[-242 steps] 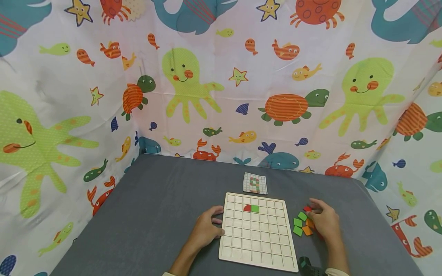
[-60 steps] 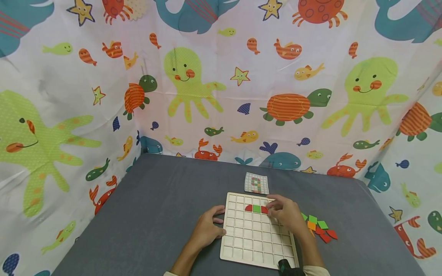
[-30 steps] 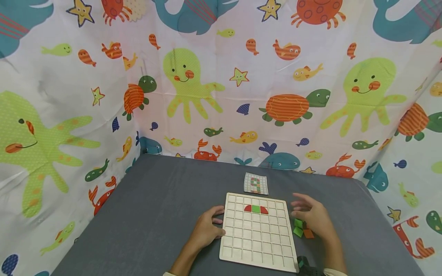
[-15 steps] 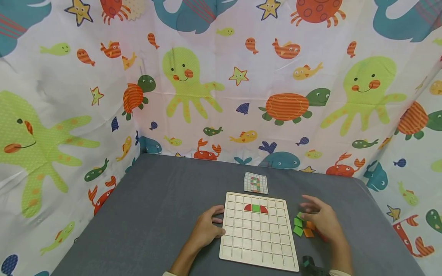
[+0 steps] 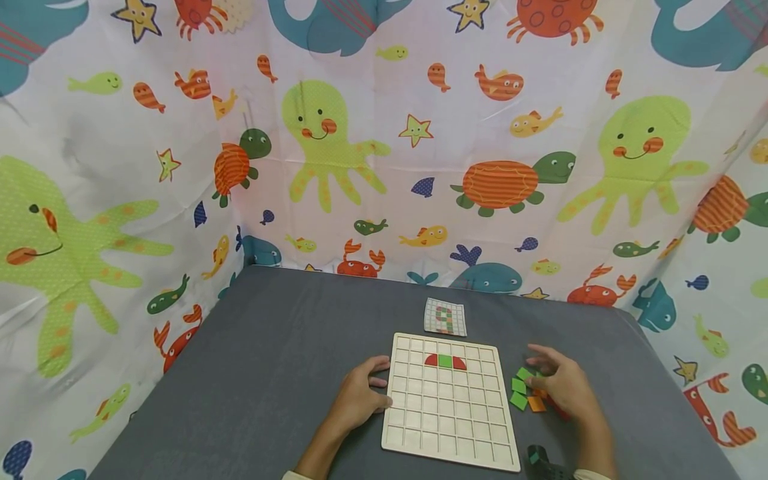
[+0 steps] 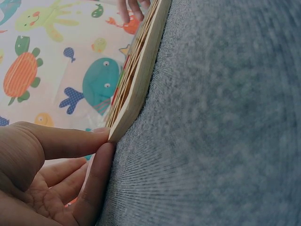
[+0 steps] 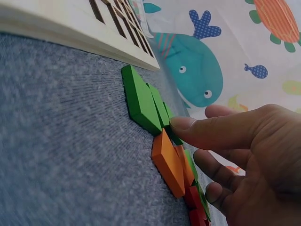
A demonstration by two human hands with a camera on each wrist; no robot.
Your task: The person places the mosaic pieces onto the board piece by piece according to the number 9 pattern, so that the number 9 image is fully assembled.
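My left hand (image 5: pixel 355 393) rests at the left edge of a pale wooden grid board (image 5: pixel 450 427); thumb and fingertips touch the rim, spread apart along it. Near the board's top row sit a red rounded tile (image 5: pixel 431 360), a green square tile (image 5: pixel 445 361) and a second red rounded tile (image 5: pixel 459 363), side by side. Right of the board, my right hand (image 5: pixel 564 387) is over a loose heap of tiles. Its thumb tip is right at a green tile (image 7: pixel 169 113), fingers loosely bent. An orange tile (image 7: pixel 168 162) and red ones (image 7: pixel 193 197) lie below, partly hidden.
A small card (image 5: pixel 445 317) with a coloured grid pattern lies just behind the board. The table has a dark grey cloth (image 5: pixel 288 333). A white curtain with sea animals (image 5: pixel 408 167) stands around it. A black wrist device (image 5: pixel 546 465) is on the right arm.
Since the earliest frame, the second red rounded tile has come onto the board beside the green one. The right hand has gone from the board back to the heap, settling lower. The left stays put.
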